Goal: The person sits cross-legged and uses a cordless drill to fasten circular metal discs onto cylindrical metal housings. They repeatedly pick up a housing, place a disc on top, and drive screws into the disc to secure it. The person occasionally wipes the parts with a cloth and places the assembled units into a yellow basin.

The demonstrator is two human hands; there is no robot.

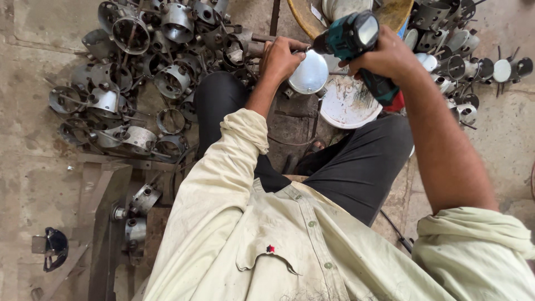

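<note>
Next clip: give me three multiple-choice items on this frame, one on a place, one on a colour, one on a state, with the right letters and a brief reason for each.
1. Where does the big pile of grey metal ring parts lie?
A. on the floor at the person's left
B. on a shelf
C. in the person's lap

2. What colour is the body of the power drill?
A. yellow
B. teal and black
C. red

3. How does the round shiny metal part stand?
A. lying alone on the floor, untouched
B. hanging from a hook
C. steadied by the left hand while the drill points at it

Answers: 1 A, the pile spreads over the concrete floor beside the left leg. 2 B, the housing gripped by the right hand is teal with black parts. 3 C, the left hand rests at the part's edge and the drill's nose meets it.
</note>
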